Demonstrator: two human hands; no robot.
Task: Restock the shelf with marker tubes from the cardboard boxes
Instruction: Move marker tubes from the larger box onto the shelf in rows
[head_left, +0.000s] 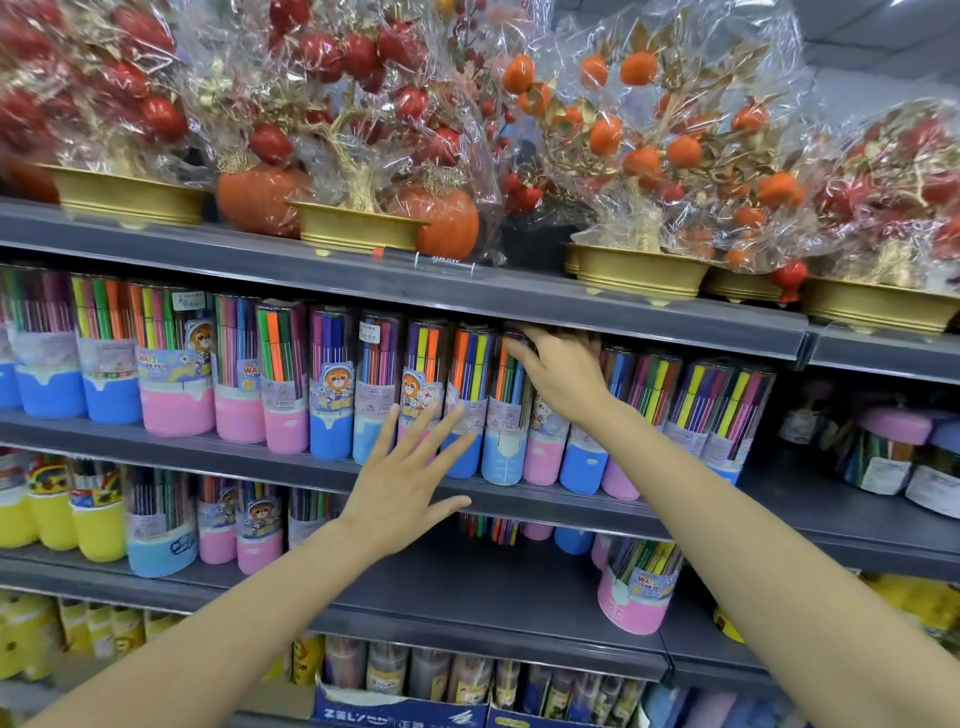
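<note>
Marker tubes (470, 400) are lined along the front edge of a grey shelf (571, 506), under wrapped ornamental trees (639, 156). The left hand (410, 475) is held spread before them, holding nothing. The right hand (563, 371) is curled over one tube's top.

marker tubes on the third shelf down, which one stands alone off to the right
The pink-based marker tube near the front edge of that shelf, below the right forearm. The other tubes there are packed in a row on the left; this one has bare shelf around it.
</note>
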